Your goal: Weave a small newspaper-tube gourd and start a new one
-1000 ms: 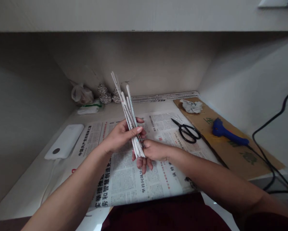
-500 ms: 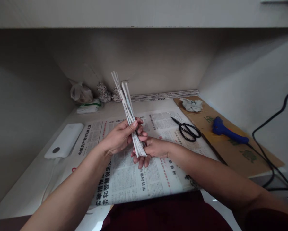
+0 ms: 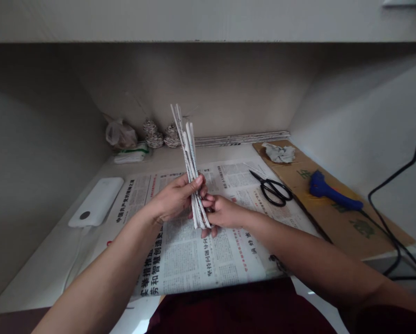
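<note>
A bundle of thin rolled newspaper sticks (image 3: 190,160) stands nearly upright above the newspaper (image 3: 225,260), its tops uneven and leaning slightly left. Around its lower middle my left hand (image 3: 183,195) is closed, the thumb pressed across the front. At the bottom end my right hand (image 3: 220,213) grips the same sticks from the right, with some of its fingers behind them and partly hidden. Black-handled scissors (image 3: 275,191) lie on the newspaper to the right of my hands.
At right, a blue glue gun (image 3: 333,192) with a black cord and crumpled paper (image 3: 280,153) lie on cardboard (image 3: 347,227). A white power bank (image 3: 97,202) is at left. Coiled paper pieces (image 3: 154,134), a plastic bag (image 3: 120,133) and long paper sticks (image 3: 242,138) line the back wall.
The bundle now stands a little more upright, its lower ends slightly spread. My right hand's fingers have drawn in closer behind the bottom ends. The view has shifted slightly.
</note>
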`<state>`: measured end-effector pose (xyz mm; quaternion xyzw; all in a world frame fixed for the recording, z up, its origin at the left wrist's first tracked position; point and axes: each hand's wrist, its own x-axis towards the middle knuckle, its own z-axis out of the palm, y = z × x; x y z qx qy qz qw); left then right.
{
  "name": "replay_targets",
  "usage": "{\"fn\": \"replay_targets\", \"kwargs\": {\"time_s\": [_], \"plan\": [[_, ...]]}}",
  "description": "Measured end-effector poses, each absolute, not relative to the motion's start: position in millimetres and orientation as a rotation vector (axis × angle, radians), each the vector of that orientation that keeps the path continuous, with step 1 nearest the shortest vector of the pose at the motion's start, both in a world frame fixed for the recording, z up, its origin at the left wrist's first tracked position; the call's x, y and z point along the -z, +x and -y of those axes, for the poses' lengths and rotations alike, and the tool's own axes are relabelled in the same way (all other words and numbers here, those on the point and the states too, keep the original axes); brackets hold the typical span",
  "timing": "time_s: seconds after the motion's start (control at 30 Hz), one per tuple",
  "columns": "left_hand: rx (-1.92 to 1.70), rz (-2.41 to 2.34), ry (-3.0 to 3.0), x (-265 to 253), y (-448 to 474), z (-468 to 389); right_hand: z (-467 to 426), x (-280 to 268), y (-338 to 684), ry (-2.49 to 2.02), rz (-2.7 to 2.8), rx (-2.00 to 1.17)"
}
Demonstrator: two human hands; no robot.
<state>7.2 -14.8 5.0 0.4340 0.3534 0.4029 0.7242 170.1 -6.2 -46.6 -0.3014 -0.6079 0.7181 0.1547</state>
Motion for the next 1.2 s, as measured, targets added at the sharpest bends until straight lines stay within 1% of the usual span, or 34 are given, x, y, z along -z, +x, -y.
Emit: {"fn": "replay_targets", "kwargs": {"time_s": [0.1,0.37,0.57,0.73,0.8,1.0,1.1,1.2], "plan": [[-0.933,-0.789,0.918,-6.1,6.5,13.4,8.5,48.9,165.5,-0.912,1.755,-1.969],[-1.029,-0.697,0.833,-6.0,-0.3,8.3,7.6,50.6,163.7,-0.704,1.479,-2.122],[-1.095,-0.679,0.776,-4.1,-1.1,5.7,9.0,53.8,161.9,-0.777,1.45,-2.034],[-1.135,-0.687,0.739,-4.3,-3.9,3.0,4.1,52.1,164.8,-0.611,1.352,-2.193],[-1.161,-0.716,0.733,-4.8,-4.9,1.8,1.5,48.2,168.6,-0.57,1.396,-2.211],[-1.235,-0.861,0.691,-4.8,-3.2,-1.8,-0.1,40.4,176.9,-0.96,1.876,-1.915],[-1.236,-0.87,0.678,-4.0,-1.8,-2.6,1.3,41.7,175.9,-1.024,1.923,-1.896],[-1.24,-0.878,0.685,-3.0,-1.0,-2.4,1.5,44.5,173.8,-1.024,1.903,-1.941]]}}
